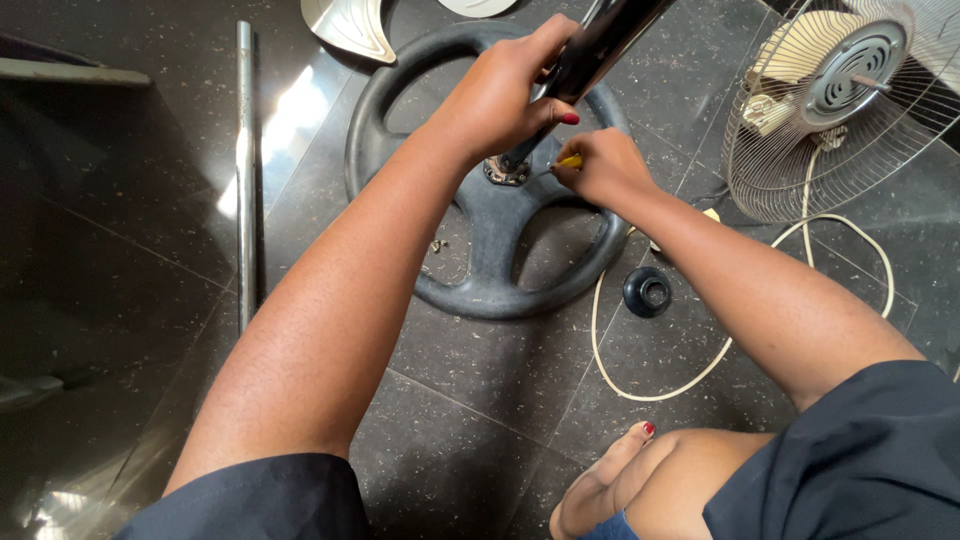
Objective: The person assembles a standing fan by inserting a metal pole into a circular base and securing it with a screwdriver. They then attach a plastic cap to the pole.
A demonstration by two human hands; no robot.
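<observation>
A bare foot [600,490] rests on the dark floor [480,400], with a cream cord [640,385] and black cap [648,291] beyond. The right hand [600,165] pinches a yellow screwdriver [566,162] at the hub of the round base [490,240]. The left hand [500,95] grips the pole [600,45]; holding it steady should keep the tip seated.

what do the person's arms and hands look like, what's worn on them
Both arms are bare from the hands up past the elbows, with short dark navy sleeves at the upper arms. The left hand and right hand wear no gloves; no rings, watch or bracelets show. A fingernail on the left hand is painted red.
</observation>
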